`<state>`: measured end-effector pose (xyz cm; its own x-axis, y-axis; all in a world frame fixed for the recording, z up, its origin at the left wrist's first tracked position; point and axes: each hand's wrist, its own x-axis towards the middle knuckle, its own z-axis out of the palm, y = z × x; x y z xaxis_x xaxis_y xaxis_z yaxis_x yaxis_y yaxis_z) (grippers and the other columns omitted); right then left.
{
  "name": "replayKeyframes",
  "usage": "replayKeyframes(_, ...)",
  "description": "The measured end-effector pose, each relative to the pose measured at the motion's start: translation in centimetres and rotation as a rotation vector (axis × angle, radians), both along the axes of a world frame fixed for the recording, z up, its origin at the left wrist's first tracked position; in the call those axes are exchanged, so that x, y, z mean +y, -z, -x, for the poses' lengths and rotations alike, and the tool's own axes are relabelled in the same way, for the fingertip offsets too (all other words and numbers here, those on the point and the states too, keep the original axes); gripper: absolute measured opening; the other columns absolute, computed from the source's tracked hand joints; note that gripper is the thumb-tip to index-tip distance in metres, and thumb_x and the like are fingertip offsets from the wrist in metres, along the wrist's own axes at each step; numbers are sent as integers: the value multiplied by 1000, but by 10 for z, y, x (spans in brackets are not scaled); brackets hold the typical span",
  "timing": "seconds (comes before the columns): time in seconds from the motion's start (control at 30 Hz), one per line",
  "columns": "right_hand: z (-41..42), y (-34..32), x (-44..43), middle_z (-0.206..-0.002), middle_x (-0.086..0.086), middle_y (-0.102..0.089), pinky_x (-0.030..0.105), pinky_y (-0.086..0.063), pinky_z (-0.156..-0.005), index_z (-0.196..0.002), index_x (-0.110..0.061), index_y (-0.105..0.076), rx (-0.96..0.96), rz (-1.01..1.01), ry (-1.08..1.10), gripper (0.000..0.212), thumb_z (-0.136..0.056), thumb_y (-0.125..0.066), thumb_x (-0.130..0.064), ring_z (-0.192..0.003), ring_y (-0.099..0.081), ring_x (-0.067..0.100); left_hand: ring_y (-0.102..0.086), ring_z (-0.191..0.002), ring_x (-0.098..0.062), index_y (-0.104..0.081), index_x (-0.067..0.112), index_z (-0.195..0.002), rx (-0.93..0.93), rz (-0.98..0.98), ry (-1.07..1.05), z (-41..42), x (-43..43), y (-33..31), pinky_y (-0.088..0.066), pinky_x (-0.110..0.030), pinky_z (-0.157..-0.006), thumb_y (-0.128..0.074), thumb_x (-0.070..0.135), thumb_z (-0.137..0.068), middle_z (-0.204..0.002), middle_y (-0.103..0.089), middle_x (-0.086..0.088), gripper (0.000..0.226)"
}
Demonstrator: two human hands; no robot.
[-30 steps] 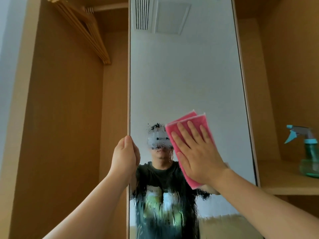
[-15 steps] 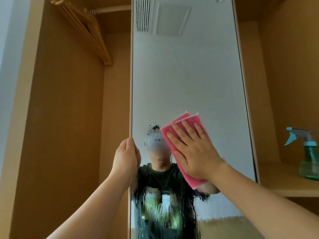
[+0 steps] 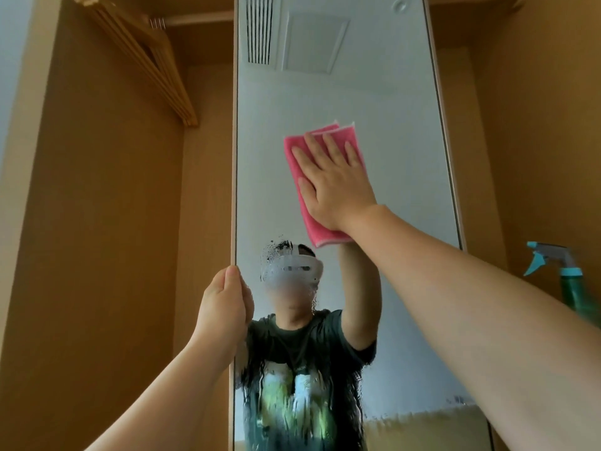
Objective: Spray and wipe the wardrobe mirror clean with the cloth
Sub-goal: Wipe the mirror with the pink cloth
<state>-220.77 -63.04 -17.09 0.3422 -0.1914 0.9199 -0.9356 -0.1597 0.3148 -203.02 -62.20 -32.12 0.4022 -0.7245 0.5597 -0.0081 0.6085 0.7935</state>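
The wardrobe opens to either side of the hands, and the mirror between them looks like a panel that can swing, so the main risk is that it gives way under the push. The left hand grasps its left edge, fingers curled round it; if that hold slackens, the glass would likely shy away from the cloth and leave patches unwiped. Below both hands the glass is wet with runs of spray, and I judge that, left too long, they will drip to the bottom or dry into streaks. The spray bottle stands well to the right of the right forearm, where a wide swing of the elbow could tip it. The folded pink cloth lies flat on the glass, up and right of the left hand. It is pinned there by the right hand, whose fingers are straight and spread, pressing rather than gripping. With nothing curled round it, the cloth could slip out or unfold on a fast stroke, and bare fingertips would then smear the glass.
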Motion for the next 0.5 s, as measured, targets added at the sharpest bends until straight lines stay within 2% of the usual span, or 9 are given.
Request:
replayKeyframes(0.17,-8,-10,-3,-163,2,-8,48,3,-119,-154,-25,-14,-35,12,-1,57,-100,-19,-40,-149,-5,29,-42,-52,-15,-45,17,-66,-33,2,-1,-2,-1,0,-33,-28,-50,-35,36,-99,-52,-46,-1,39)
replayKeyframes(0.3,-9,-3,-2,-163,3,-6,47,4,-119,-154,-23,-11,-41,-4,-8,57,-100,-18,-40,-149,-3,30,-43,-54,-14,-47,19,-65,21,-23,16,-1,2,-1,-33,-26,-51,-36,37,-98,-45,-47,7,39)
replayKeyframes(0.4,-12,10,-1,-162,5,-7,47,3,-118,-154,-21,-11,-31,-6,-4,58,-99,-17,-39,-149,-4,31,-42,-62,-18,-47,19,-70,3,-63,101,-4,9,-1,-30,-26,-49,-35,40,-97,-55,-46,2,36)
replayKeyframes(0.5,-17,36,0,-161,7,-12,48,1,-118,-154,-19,-15,23,2,-17,59,-98,-16,-38,-148,-9,33,-39,-64,-20,-45,18,-71,-50,-57,89,-5,13,-1,-29,-28,-49,-33,40,-96,-57,-44,0,35)
